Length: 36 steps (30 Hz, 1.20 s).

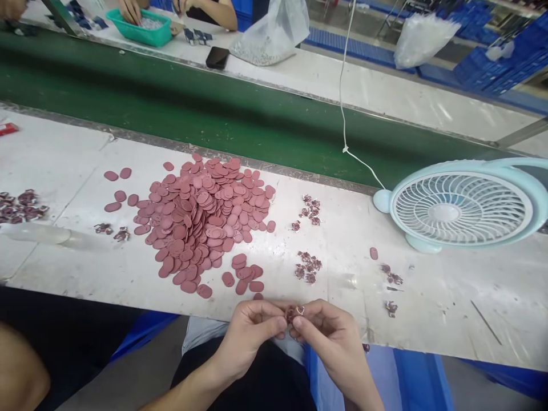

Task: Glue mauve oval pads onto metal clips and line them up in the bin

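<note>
At the front edge of the white table, my left hand [256, 328] and my right hand [327, 331] meet fingertip to fingertip. Both pinch a small dark-red part with shiny metal bits [293, 313]; its exact kind is too small to make out. Just beyond my hands lie a few loose pink oval discs [242, 274], and behind them rises a big heap of the same discs [205, 211]. Two little clusters of dark-red metal-legged parts, a nearer one [307, 267] and a farther one [310, 209], rest past my right hand.
A light-blue fan [462, 208] stands at the right, its white cord [343, 103] running up. Beyond the green belt [171, 114], a co-worker's hand [131, 10] reaches into a green basket [143, 35]. A phone [217, 57], a plastic bag [274, 34] and a thin rod [486, 322] lie about.
</note>
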Each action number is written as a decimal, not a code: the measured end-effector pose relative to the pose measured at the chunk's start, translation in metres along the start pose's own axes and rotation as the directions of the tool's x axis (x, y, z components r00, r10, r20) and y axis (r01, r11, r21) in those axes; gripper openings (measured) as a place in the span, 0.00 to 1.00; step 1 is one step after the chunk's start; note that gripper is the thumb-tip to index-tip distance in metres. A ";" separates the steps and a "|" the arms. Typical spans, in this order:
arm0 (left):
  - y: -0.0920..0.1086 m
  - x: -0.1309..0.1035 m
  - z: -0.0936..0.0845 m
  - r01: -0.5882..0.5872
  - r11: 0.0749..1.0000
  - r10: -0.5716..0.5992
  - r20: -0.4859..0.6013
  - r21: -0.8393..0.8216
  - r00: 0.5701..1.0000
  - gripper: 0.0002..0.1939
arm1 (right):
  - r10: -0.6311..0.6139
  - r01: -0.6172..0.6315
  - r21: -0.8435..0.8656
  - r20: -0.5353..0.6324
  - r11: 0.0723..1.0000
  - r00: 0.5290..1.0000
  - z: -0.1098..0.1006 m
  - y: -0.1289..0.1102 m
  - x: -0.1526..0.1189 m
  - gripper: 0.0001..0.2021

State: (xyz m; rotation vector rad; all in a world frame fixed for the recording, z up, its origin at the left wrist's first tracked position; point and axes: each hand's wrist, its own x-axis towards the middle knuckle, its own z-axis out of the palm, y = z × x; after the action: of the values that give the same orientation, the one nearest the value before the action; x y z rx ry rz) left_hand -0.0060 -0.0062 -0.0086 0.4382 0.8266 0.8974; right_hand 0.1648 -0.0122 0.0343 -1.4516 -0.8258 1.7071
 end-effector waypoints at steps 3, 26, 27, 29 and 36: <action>0.000 -0.001 0.000 0.011 1.000 -0.011 -0.002 0.008 1.000 0.05 | -0.008 0.007 0.033 0.030 0.999 1.000 -0.002 -0.001 0.001 0.09; 0.006 -0.006 0.008 -0.004 0.999 0.006 -0.051 0.054 0.999 0.08 | -0.025 0.023 0.052 0.039 0.998 0.999 0.002 0.002 0.006 0.10; 0.005 -0.006 0.007 -0.009 0.998 0.012 -0.045 0.061 0.999 0.08 | -0.031 0.028 0.060 0.037 0.998 0.999 0.002 0.004 0.006 0.10; 0.005 -0.005 0.006 -0.014 0.997 0.017 -0.038 0.075 0.999 0.07 | -0.038 0.036 0.068 0.028 0.997 0.999 0.001 0.006 0.006 0.11; -0.004 -0.001 0.007 -0.039 0.991 0.050 -0.087 0.125 0.995 0.07 | -0.049 0.050 0.069 -0.013 0.996 0.999 -0.005 0.021 0.010 0.10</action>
State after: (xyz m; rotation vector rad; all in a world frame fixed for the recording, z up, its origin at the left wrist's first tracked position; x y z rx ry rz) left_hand 0.0011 -0.0092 -0.0059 0.5282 0.9616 0.9153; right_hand 0.1664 -0.0146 0.0110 -1.3819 -0.7823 1.6725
